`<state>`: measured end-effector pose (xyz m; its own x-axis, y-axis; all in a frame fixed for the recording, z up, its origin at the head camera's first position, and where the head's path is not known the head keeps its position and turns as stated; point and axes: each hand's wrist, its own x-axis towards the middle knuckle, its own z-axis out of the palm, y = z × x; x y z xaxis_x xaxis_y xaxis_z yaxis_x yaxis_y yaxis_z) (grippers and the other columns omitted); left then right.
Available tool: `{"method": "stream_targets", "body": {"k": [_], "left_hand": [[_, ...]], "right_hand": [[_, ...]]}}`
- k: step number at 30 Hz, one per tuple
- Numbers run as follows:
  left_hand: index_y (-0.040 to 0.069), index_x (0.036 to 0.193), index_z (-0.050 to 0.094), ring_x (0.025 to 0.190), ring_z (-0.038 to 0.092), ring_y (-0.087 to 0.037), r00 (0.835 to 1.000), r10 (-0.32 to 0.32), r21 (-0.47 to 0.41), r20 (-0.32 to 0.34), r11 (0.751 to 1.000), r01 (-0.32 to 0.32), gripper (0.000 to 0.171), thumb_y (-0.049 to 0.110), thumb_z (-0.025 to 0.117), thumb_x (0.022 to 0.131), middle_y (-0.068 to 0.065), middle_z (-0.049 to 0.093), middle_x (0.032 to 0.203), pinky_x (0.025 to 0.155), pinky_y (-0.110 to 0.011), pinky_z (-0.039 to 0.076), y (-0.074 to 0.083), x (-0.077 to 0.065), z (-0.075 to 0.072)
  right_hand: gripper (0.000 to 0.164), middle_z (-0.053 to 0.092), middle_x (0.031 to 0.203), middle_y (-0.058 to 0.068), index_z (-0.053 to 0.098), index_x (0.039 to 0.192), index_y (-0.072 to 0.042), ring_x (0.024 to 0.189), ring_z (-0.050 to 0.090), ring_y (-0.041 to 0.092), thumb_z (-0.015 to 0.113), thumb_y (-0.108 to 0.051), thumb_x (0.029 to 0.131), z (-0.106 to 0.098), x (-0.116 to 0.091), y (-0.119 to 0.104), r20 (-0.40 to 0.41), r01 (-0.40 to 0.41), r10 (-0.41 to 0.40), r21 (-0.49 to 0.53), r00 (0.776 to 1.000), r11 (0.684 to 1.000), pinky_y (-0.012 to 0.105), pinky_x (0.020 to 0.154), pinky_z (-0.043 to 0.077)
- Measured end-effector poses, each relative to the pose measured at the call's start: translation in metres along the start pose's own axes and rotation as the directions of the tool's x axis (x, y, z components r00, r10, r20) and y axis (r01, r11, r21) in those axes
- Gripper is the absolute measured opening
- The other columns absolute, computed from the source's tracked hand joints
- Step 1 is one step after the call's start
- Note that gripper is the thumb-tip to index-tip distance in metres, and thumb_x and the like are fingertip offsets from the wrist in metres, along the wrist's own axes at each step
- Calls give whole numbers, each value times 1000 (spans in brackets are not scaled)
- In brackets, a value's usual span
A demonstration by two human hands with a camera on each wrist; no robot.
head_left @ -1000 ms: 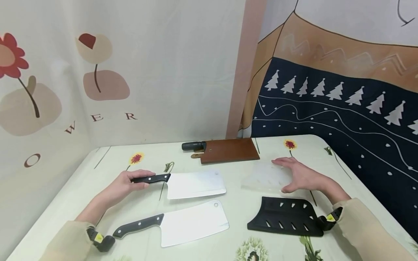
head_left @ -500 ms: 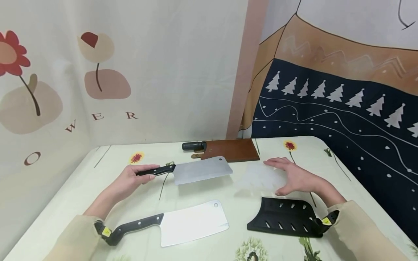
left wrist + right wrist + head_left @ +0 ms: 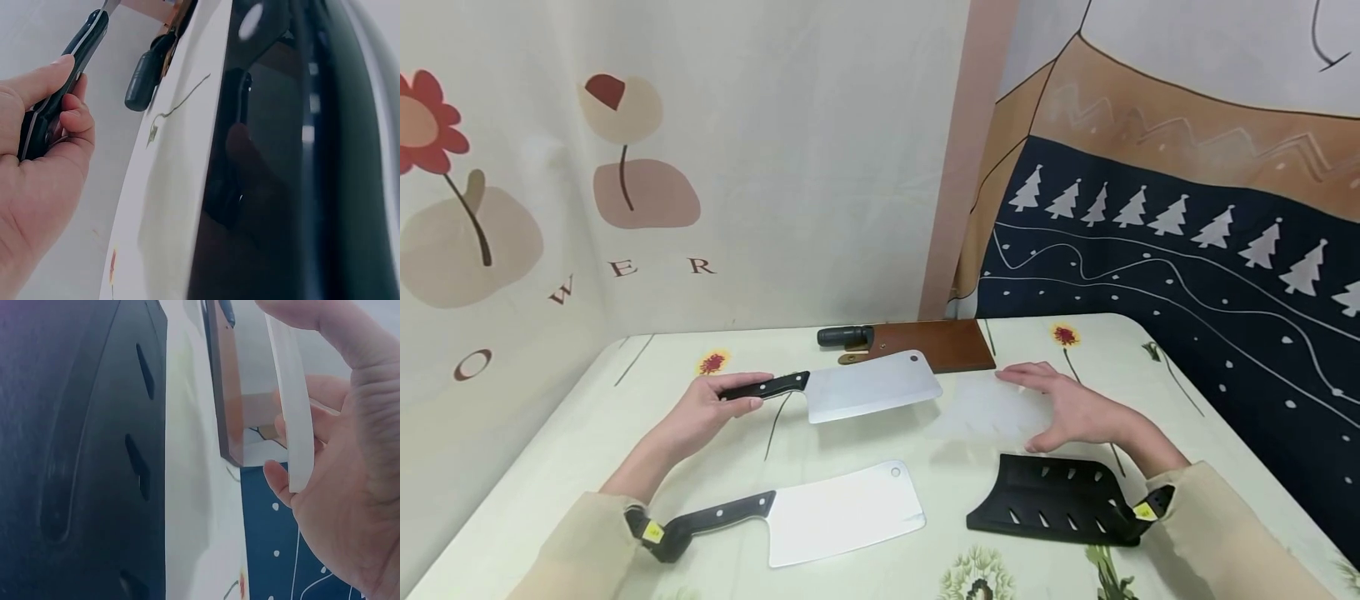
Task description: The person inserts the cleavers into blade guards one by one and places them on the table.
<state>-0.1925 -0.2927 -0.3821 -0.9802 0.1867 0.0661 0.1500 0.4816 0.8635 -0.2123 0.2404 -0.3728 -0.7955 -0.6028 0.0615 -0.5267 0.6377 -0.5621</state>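
Observation:
My left hand (image 3: 696, 417) grips the black riveted handle of a cleaver (image 3: 874, 387), which is raised off the table with its blade pointing right. The left wrist view shows thumb and fingers around that handle (image 3: 84, 44). Opposite it, my right hand (image 3: 1078, 408) holds a translucent white blade guard (image 3: 981, 407) between thumb and fingers, its left end close to the blade tip but apart from it. In the right wrist view the guard (image 3: 295, 412) appears edge-on against the palm. A second cleaver (image 3: 850, 517) lies flat nearer me, left of a black slotted blade guard (image 3: 1052, 500).
At the back of the table lies a brown sheath (image 3: 958, 346) with a black handle (image 3: 844, 336) at its left end. A pale flowered cloth (image 3: 760, 550) covers the table, and printed curtains (image 3: 820, 167) hang behind it.
The cleaver in my left hand has risen from the table, moved right and tilted tip-up. My right hand has brought the translucent guard leftward, so the two are closer together.

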Motion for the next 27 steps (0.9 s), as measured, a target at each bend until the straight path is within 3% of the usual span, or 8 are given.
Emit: {"method": "stream_targets", "body": {"k": [9,27], "left_hand": [[8,135,68,96,50,-26,999,-27,2,-18,1000,27,43,12,76,93,-14,65,122,70,-34,37,4,4,5],[6,135,67,99,51,-26,1000,-15,-11,-19,1000,15,43,11,76,93,-16,65,127,72,-34,38,2,5,7]], "right_hand": [[93,44,152,20,53,148,-6,136,38,41,89,-28,66,2,2,-5,1,16,-16,13,1000,1000,66,101,39],[93,42,153,20,52,150,-8,136,37,41,90,-31,67,2,5,-11,-3,12,-12,5,1000,1000,67,100,40]]}}
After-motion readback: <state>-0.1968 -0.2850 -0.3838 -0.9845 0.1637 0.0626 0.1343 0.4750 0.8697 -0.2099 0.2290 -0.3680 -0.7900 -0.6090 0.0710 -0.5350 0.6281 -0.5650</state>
